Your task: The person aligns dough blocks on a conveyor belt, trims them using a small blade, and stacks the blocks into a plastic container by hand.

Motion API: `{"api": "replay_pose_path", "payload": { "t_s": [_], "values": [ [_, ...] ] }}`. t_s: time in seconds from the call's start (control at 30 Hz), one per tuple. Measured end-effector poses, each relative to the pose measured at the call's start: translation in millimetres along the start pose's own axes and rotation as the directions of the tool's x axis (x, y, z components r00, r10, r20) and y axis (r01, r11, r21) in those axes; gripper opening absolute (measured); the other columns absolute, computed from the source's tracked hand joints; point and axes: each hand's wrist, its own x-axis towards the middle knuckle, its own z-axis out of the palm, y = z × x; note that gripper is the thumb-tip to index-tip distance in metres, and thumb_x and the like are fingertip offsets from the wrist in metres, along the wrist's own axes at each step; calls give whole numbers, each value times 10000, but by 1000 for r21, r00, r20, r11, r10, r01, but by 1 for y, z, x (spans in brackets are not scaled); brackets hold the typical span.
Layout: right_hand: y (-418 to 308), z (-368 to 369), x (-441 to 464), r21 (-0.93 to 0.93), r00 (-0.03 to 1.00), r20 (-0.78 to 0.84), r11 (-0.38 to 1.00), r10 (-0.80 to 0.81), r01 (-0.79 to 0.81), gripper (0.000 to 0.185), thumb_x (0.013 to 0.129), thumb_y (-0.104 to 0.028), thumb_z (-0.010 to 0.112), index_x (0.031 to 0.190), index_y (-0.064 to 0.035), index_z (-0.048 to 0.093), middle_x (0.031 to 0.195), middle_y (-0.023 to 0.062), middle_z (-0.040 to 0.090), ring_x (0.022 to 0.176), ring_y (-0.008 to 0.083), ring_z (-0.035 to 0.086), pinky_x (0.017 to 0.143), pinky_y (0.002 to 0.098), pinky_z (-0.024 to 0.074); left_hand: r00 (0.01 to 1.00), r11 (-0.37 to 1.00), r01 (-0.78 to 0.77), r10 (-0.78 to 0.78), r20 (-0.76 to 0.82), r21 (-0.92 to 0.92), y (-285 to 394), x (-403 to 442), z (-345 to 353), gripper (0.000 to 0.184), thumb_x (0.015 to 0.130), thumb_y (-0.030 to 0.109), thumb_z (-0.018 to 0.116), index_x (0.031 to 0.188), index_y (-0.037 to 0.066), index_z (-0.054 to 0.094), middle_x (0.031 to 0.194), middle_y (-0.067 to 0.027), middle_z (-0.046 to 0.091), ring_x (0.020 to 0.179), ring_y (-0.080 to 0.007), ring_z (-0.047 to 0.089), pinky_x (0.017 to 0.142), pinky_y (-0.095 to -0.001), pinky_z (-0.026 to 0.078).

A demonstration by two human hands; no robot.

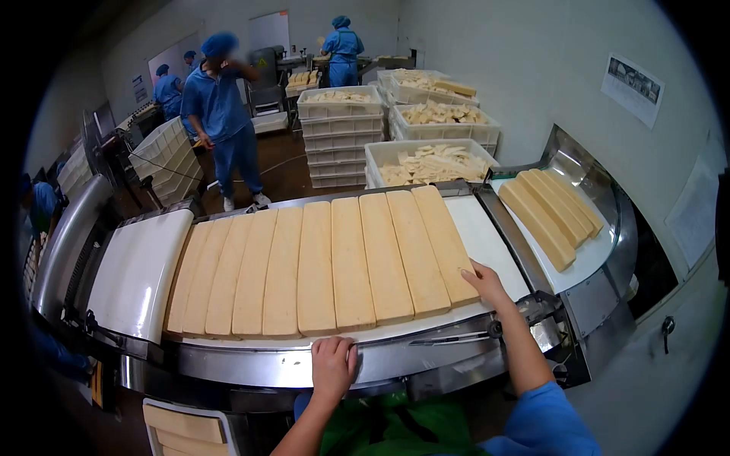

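A row of several long, pale yellow loaf-like blocks [353, 262] lies side by side across the white belt [483, 235] in front of me. My left hand [333, 366] rests at the near metal rail [251, 366], fingers slightly bent against the front ends of the middle blocks. It grasps nothing that I can see. At the right end of the row, my right hand [489, 287] touches the side and near corner of the last block [445, 247], thumb and fingers apart. Some of its fingertips are hidden against the block.
More blocks [551, 213] lie on a curved belt section at right. A white belt section [141, 273] continues left. Behind stand stacked crates [342, 137] of pale offcuts [433, 163]. A person in blue [220, 114] stands beyond the belt; others work farther back. A crate of blocks [182, 433] sits below.
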Motion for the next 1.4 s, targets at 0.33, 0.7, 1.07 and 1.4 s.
{"api": "replay_pose_path", "payload": {
  "t_s": [0.33, 0.7, 1.07, 1.4],
  "values": [
    [-30, 26, -32, -389, 932, 33, 854, -362, 345, 787, 627, -311, 814, 1300, -74, 482, 1463, 250, 182, 1249, 421, 393, 998, 397, 390, 1000, 1000, -12, 12, -1, 21, 1, 1, -2, 143, 788, 126, 633, 907, 49, 617, 865, -87, 582, 848, -267, 548, 850, -398, 387],
    [111, -111, 26, -616, 690, -660, 739, -297, -272, 742, 716, -258, 738, 1328, -5, 401, 1356, 212, 411, 1255, 373, 379, 1045, 423, 323, 1000, 1000, 6, -5, -30, 9, 3, 1, 1, 118, 786, 124, 631, 882, 56, 622, 850, -83, 588, 842, -267, 554, 839, -395, 394],
    [121, -134, -15, -148, 842, -536, 975, 62, -166, 510, 742, -172, 663, 1170, 25, 467, 1102, 214, 552, 999, 353, 556, 881, 394, 442, 1000, 1000, 0, 1, -25, 17, 1, -1, 1, 120, 783, 123, 631, 882, 56, 622, 855, -86, 593, 848, -273, 554, 844, -400, 393],
    [65, -58, -33, -472, 908, -408, 874, -98, -118, 771, 634, -255, 742, 1343, -156, 454, 1342, 289, 386, 1218, 420, 408, 1024, 423, 357, 1000, 1000, -6, 6, -22, 9, 3, -1, -2, 119, 786, 122, 627, 882, 55, 617, 836, -86, 580, 838, -266, 553, 849, -394, 386]
  ]
}}
